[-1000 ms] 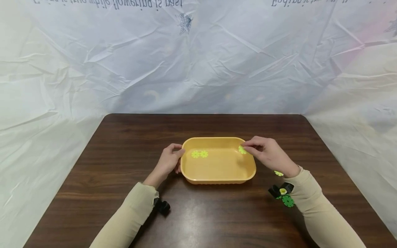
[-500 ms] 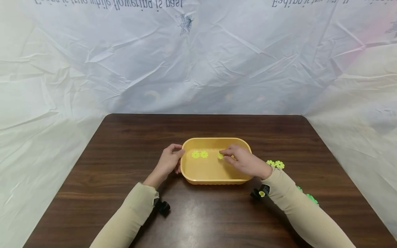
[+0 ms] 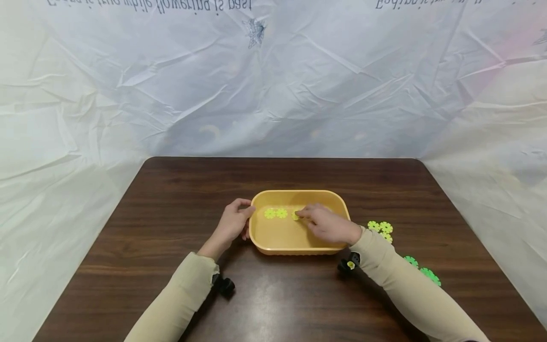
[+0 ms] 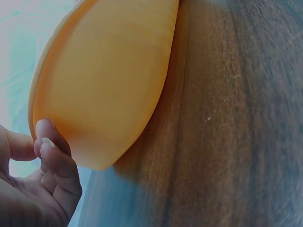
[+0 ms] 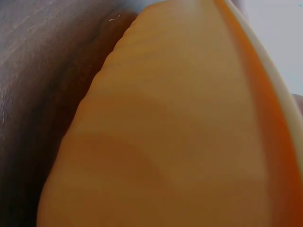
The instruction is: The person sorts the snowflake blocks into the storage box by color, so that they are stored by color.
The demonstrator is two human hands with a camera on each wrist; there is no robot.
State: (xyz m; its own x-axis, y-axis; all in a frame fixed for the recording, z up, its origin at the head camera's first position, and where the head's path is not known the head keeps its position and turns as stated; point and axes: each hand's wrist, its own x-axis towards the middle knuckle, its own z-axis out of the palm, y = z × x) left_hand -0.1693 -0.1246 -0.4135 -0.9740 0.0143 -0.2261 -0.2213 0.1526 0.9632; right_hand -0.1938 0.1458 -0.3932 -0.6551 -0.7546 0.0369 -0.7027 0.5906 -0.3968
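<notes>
My left hand [image 3: 232, 221] holds the left end of a yellow plastic tray [image 3: 299, 250], thumb at the rim. In the left wrist view, the curled fingers [image 4: 61, 165] are against the tray's outer wall [image 4: 109, 80]. My right hand [image 3: 328, 225] reaches inside the tray, its fingertips at a yellow snowflake disc [image 3: 295, 215] on or just over the floor, partly hidden by the fingers. Left of it lie two more yellow snowflake discs [image 3: 275, 213], side by side. The right wrist view is filled by the tray's outside wall [image 5: 161, 118]; most of that hand is hidden there.
On the dark wooden table [image 3: 192, 180], right of the tray, lie several yellow snowflake discs [image 3: 380, 226]. Green snowflake discs [image 3: 429, 276] lie nearer, beside the right sleeve [image 3: 410, 285]. A pale printed sheet [image 3: 273, 104] hangs behind the table.
My right hand has moved left from over the tray's right rim, carrying a yellow snowflake disc down toward the two inside. My left hand has stayed at the tray's left end.
</notes>
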